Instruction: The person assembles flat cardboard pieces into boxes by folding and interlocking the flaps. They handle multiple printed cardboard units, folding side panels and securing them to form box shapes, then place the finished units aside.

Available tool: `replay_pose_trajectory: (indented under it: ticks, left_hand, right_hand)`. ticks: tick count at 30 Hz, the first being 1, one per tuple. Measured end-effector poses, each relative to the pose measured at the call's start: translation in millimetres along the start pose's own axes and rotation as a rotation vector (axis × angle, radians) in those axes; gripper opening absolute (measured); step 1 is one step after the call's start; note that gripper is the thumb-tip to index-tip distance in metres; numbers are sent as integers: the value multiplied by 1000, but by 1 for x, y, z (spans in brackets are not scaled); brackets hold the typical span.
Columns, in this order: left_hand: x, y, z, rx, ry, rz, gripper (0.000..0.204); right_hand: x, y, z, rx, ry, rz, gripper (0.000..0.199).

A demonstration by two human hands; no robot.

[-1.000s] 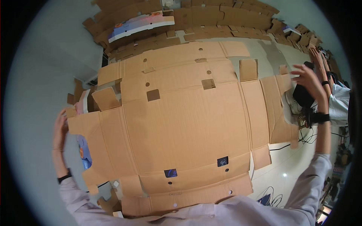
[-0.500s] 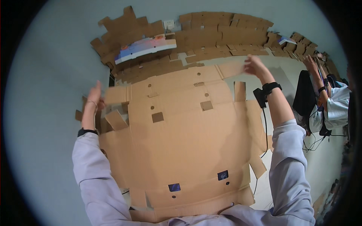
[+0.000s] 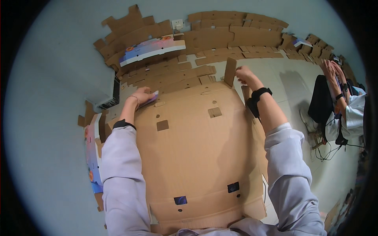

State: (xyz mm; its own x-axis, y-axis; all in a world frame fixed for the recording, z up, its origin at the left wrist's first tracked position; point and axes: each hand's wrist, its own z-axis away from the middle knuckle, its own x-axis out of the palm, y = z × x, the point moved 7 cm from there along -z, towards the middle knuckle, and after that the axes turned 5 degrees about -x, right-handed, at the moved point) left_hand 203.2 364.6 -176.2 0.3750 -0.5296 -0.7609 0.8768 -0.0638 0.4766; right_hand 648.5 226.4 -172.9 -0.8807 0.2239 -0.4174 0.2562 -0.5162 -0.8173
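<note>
A large flattened cardboard box (image 3: 189, 153) spreads before me, plain brown side up, with cut holes and creases. At its far left corner my left hand (image 3: 142, 95) is closed around a folded cardboard flap (image 3: 149, 102), whose purple printed side shows beside the fingers. Part of those fingers is hidden. Near the far right corner stands another narrow cardboard flap (image 3: 230, 72), folded upright. My right hand (image 3: 245, 75), fingers curled, is at that flap's right edge.
More flattened cardboard (image 3: 208, 39) leans along the far wall, beside a blue-and-pink printed panel (image 3: 153, 49). A printed side panel (image 3: 93, 151) stands left of my left forearm. To the right, another person's hands (image 3: 334, 72) show above a black object, with cables (image 3: 328, 153) on the floor.
Both hands have come inward. The far right flap has gone from lying outward to standing up, and the far left one is folded in. The left side panel now stands up, print showing.
</note>
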Motion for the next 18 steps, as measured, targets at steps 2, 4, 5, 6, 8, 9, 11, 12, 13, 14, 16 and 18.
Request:
replay_pose_trajectory:
  ticks: [2,4,5,6,8,9,11,12,13,14,16,18]
  left_hand:
    - [10,-9,-4,-83,-69,-68,80]
    - [5,-8,-6,-96,-32,-113,84]
    - [1,-6,-4,-114,-27,-149,85]
    - [-8,3,0,-61,17,-236,86]
    - [-31,26,13,-3,78,-451,88]
    - [-46,39,29,36,192,-463,80]
    - [-60,62,61,25,240,-726,70]
    - [-55,74,80,81,208,-809,67]
    - [-49,85,99,165,195,-886,64]
    - [-41,94,117,274,207,-975,61]
    - [-25,94,149,433,210,-826,57]
    - [-11,75,160,462,82,-483,52]
  right_hand:
    - [13,3,8,26,-80,207,60]
    - [30,-4,13,-52,-183,371,71]
    - [35,-12,14,-104,-204,327,75]
    - [43,-26,16,-200,-237,268,80]
    - [40,-69,30,-582,-29,494,78]
    - [45,-79,41,-648,-51,560,71]
    - [41,-100,64,-653,-105,733,58]
    - [41,-105,80,-644,-129,806,39]
    - [45,-109,103,-744,-144,952,39]
    - [50,-110,127,-882,-156,1076,39]
    - [59,-102,156,-960,-241,1055,41]
    - [63,-86,162,-800,-409,792,44]
